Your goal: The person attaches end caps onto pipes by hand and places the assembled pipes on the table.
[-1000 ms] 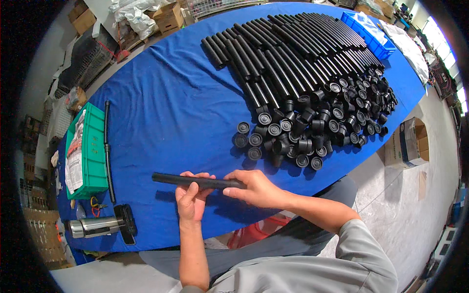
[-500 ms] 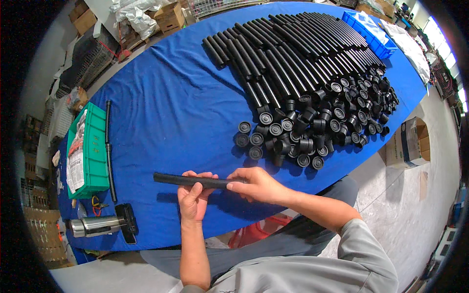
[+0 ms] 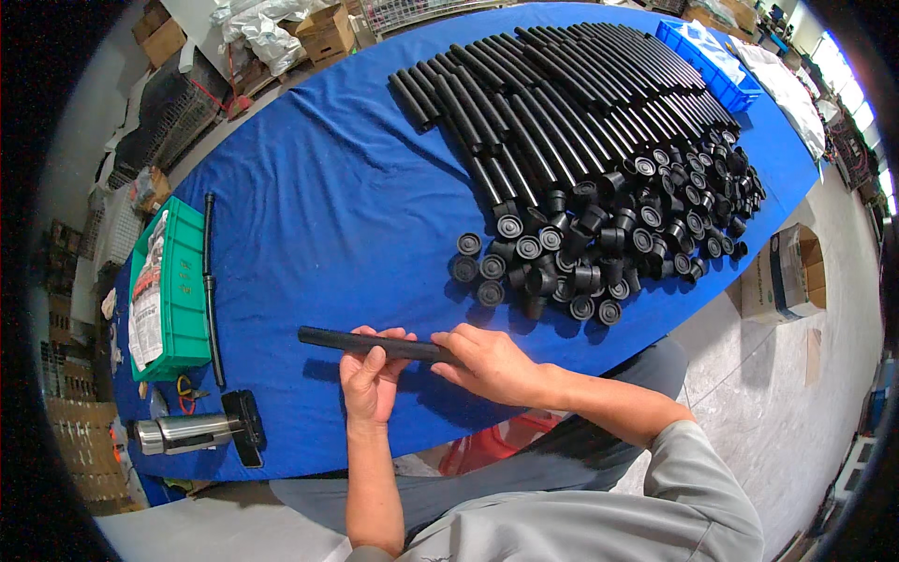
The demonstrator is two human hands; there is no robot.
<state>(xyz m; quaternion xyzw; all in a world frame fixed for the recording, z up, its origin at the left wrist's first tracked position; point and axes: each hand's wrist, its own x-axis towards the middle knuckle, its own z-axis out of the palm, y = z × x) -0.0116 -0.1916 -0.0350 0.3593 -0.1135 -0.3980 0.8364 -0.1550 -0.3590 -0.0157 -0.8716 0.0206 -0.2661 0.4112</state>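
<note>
A short black tube (image 3: 323, 338) lies nearly level across both my hands, just above the blue cloth. My left hand (image 3: 371, 379) holds it near the middle from below, thumb on the near side. Around its right end my right hand (image 3: 492, 363) is closed, hiding that end. Beyond my right hand spreads a heap of black round caps (image 3: 581, 307) with ringed faces. Rows of similar black tubes (image 3: 552, 140) lie behind the caps.
At the left stands a green crate (image 3: 187, 309) with newspaper in it, beside a long thin black rod (image 3: 210, 281). A steel flask (image 3: 187, 434) and a black phone (image 3: 245, 426) lie nearer. A blue crate (image 3: 740, 94) sits far right; a cardboard box (image 3: 782, 281) stands on the floor.
My right hand has shifted its hold, its fingers now wrapping further over the tube's right end. The tube has moved slightly to the right. My left hand has hardly moved.
</note>
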